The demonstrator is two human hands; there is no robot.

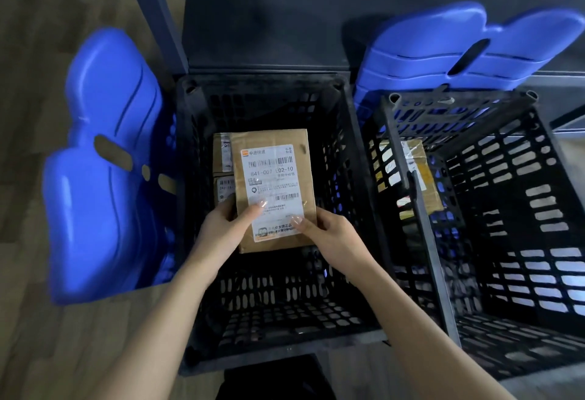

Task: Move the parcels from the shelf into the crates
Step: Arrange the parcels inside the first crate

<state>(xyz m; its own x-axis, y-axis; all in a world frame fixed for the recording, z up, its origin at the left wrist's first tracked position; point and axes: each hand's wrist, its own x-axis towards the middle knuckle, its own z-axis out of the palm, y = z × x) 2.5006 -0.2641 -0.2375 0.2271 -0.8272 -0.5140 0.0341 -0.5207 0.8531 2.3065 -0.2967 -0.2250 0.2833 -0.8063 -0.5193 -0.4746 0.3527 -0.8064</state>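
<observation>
- Parcel [275,190] is hanging low in the middle crate [285,320], label up — I'm pinching its near end with my left hand [221,228] and right hand [335,235], thumbs on top.
- I'm aiming to lower it flat beside the 2 smaller parcels [223,159], letting go evenly.

Brown cardboard parcel [273,178], white label up, inside the black slatted crate [343,178], partly over two smaller parcels [222,159]

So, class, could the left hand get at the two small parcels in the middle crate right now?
Probably not yet: the left hand grips the labelled parcel, which partly covers the small parcels. The crate is open above, so once freed, likely yes.
</observation>
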